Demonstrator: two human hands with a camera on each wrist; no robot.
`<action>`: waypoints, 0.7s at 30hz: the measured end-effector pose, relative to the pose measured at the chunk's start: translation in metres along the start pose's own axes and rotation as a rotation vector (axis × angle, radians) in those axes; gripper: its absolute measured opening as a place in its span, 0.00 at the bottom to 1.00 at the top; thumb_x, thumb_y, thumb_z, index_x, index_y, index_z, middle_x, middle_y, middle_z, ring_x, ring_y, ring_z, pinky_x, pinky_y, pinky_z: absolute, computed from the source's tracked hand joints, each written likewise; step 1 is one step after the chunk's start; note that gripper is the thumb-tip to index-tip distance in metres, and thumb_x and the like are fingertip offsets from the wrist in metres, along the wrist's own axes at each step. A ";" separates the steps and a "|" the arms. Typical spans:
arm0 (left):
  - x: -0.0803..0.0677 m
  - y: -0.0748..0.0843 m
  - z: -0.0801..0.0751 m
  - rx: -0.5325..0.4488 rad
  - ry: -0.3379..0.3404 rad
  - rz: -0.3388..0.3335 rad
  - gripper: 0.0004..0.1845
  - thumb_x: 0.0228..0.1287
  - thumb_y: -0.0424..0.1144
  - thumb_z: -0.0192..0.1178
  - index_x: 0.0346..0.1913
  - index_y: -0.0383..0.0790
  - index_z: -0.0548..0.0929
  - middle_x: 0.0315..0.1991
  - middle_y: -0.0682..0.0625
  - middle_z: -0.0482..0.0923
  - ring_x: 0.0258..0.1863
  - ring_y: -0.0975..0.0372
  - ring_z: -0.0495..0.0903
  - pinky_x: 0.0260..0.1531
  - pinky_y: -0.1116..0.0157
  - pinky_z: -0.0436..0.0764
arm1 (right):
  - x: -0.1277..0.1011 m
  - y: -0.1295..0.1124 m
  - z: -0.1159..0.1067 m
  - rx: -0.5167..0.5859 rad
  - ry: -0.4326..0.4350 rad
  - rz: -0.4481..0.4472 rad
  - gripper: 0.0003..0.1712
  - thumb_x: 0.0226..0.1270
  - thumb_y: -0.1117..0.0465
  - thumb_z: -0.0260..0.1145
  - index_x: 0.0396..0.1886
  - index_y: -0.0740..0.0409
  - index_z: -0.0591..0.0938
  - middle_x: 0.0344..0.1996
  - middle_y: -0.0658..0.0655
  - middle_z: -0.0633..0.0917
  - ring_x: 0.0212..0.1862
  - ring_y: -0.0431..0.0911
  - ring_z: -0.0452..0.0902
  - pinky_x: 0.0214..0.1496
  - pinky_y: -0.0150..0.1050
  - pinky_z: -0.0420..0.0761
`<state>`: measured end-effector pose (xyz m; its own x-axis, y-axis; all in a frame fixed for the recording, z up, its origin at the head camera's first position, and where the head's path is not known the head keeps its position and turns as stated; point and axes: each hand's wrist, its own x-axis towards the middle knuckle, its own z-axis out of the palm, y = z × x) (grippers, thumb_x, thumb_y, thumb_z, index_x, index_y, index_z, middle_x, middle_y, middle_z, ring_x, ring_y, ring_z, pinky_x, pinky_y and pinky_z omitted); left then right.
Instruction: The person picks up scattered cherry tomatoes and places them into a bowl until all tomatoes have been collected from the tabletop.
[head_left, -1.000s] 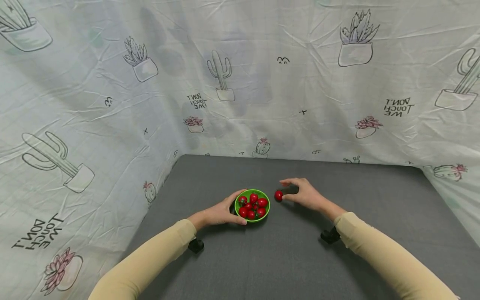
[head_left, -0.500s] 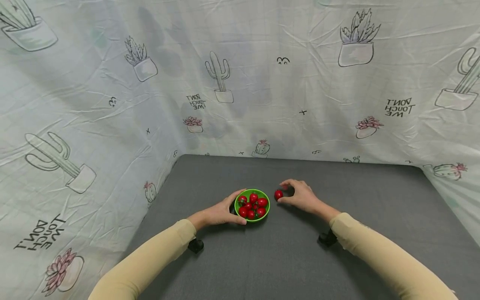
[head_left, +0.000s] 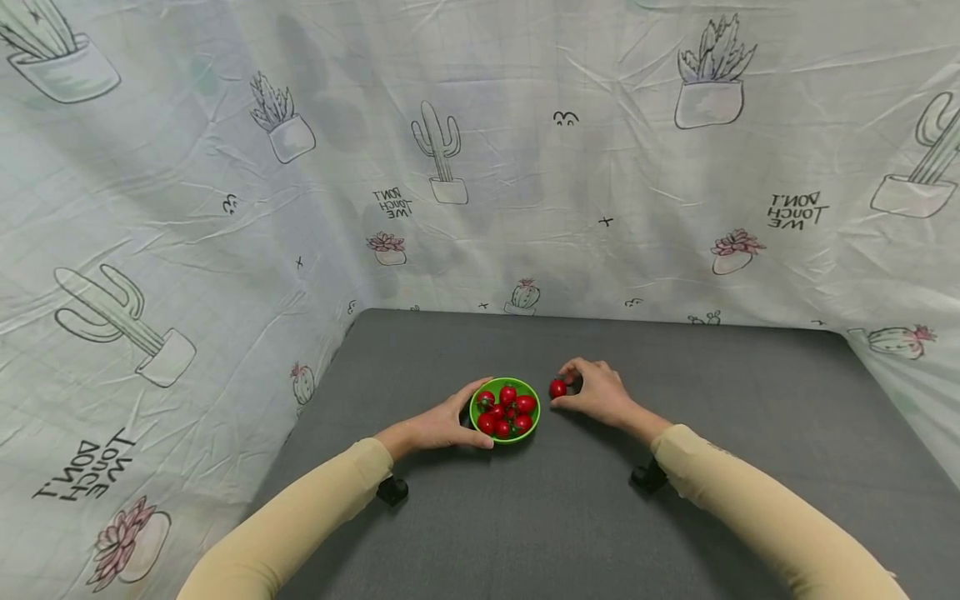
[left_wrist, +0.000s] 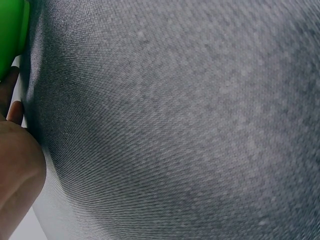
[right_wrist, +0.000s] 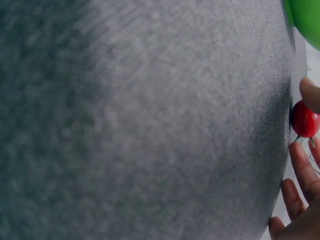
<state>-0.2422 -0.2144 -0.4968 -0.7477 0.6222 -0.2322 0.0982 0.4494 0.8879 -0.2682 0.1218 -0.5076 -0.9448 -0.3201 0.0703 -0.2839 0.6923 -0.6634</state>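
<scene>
A green bowl (head_left: 537,423) filled with several red cherry tomatoes (head_left: 486,423) stands on the dark grey table. My left hand (head_left: 442,427) holds the bowl from its left side, fingers behind and thumb along the front; in the left wrist view only a slice of the green bowl (left_wrist: 11,32) shows. Just right of the bowl, one more cherry tomato (head_left: 557,388) sits on the table. My right hand (head_left: 600,394) has thumb and fingers curled round it. In the right wrist view the thumb overlaps this cherry tomato (right_wrist: 304,121), whose green stem faces the fingers.
The grey tabletop (head_left: 510,525) stretches around both hands. Behind and to the left hangs a white cloth (head_left: 495,167) printed with cacti and lettering. A black device (head_left: 648,477) sits at the right wrist, another black device (head_left: 392,491) at the left.
My right hand has moved slightly left, and its thumb and fingers have closed in round the loose cherry tomato. My left hand and the bowl stay in place.
</scene>
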 end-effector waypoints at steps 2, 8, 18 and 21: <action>0.000 0.000 0.001 0.001 0.001 0.002 0.56 0.58 0.54 0.76 0.82 0.66 0.50 0.80 0.57 0.48 0.78 0.59 0.48 0.72 0.46 0.54 | 0.000 0.001 0.001 0.002 0.001 -0.010 0.27 0.58 0.48 0.80 0.54 0.52 0.82 0.45 0.50 0.83 0.61 0.61 0.68 0.64 0.64 0.59; 0.001 -0.002 0.002 0.006 0.010 0.006 0.56 0.58 0.54 0.76 0.81 0.66 0.50 0.80 0.57 0.48 0.79 0.59 0.48 0.72 0.46 0.54 | -0.001 0.006 0.000 0.036 -0.009 -0.035 0.22 0.64 0.53 0.77 0.56 0.53 0.83 0.48 0.51 0.84 0.61 0.60 0.68 0.65 0.63 0.58; 0.001 -0.005 0.004 0.017 0.009 0.016 0.55 0.58 0.55 0.76 0.81 0.68 0.50 0.80 0.57 0.48 0.79 0.60 0.48 0.73 0.46 0.54 | -0.005 0.006 -0.003 0.075 -0.039 -0.049 0.26 0.72 0.58 0.70 0.67 0.54 0.80 0.55 0.56 0.85 0.64 0.61 0.66 0.67 0.65 0.55; 0.000 -0.005 0.004 0.010 0.007 0.017 0.55 0.58 0.54 0.76 0.81 0.68 0.50 0.79 0.57 0.49 0.79 0.59 0.48 0.73 0.46 0.54 | -0.007 0.006 -0.003 0.084 -0.036 -0.043 0.26 0.72 0.59 0.69 0.68 0.53 0.79 0.55 0.57 0.85 0.64 0.61 0.66 0.67 0.66 0.55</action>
<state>-0.2403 -0.2138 -0.5032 -0.7501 0.6256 -0.2142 0.1178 0.4452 0.8877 -0.2643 0.1303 -0.5101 -0.9251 -0.3723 0.0746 -0.3080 0.6208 -0.7209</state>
